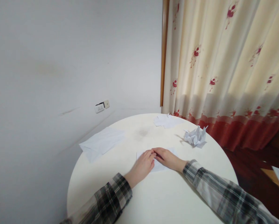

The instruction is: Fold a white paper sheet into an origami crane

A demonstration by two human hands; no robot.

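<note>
A white sheet of paper (159,167) lies on the round white table (163,199), partly covered by both hands. My left hand (142,165) rests over the paper's left part with its fingers curled together. From the other side my right hand (169,158) reaches in, its bent fingers meeting the left fingertips at the paper. Both hands appear closed on the paper, though the fingertips overlap and the exact pinch is hidden.
Several folded paper pieces with pointed tips (196,137) are heaped at the right. Loose white sheets (106,140) lie at the left edge, and more paper (166,121) lies at the back. Behind stand a wall with a socket (99,108) and a flowered curtain (219,68).
</note>
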